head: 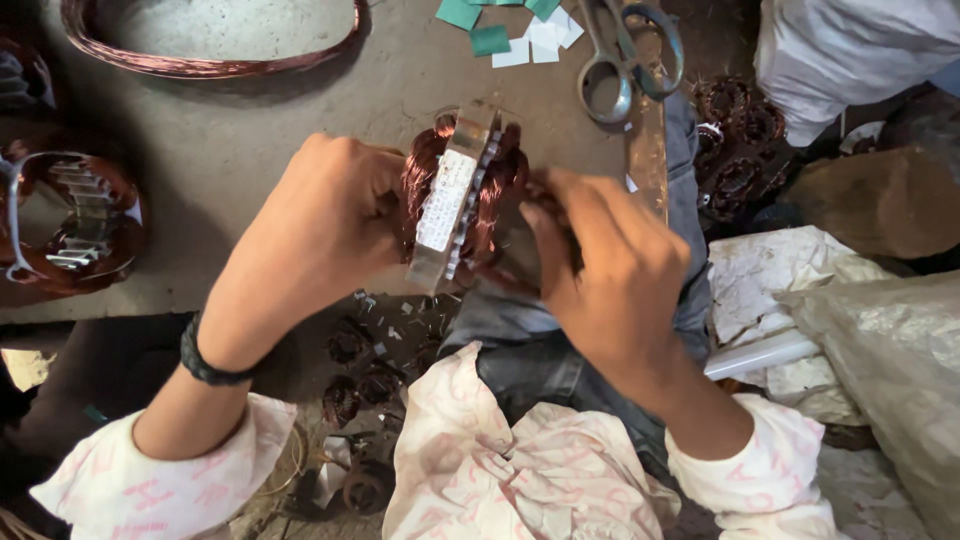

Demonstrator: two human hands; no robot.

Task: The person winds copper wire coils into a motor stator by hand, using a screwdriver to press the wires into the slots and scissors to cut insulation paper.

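From above the worker's head, both hands meet over the edge of a grey concrete workbench [250, 150]. The left hand [325, 225] is closed around one side of a small grey metal motor stator wound with reddish copper wire [462, 195], held edge-up just past the bench's near edge, above the person's lap. The right hand [610, 270] has its fingers curled in against the copper winding on the stator's other side, pinching at the wire there. A black band [205, 365] sits on the left wrist, and both arms wear pale sleeves with a pink print. On the bench, far left, lies a second, larger copper-wound stator ring [70, 220]; a big loop of bare copper wire [200, 62] lies at the top. Steel scissors [628, 55] rest near the top right of the bench, just beside scattered green and white paper slips [520, 35]. Below the hands, small dark copper coils [360, 380] litter the floor.
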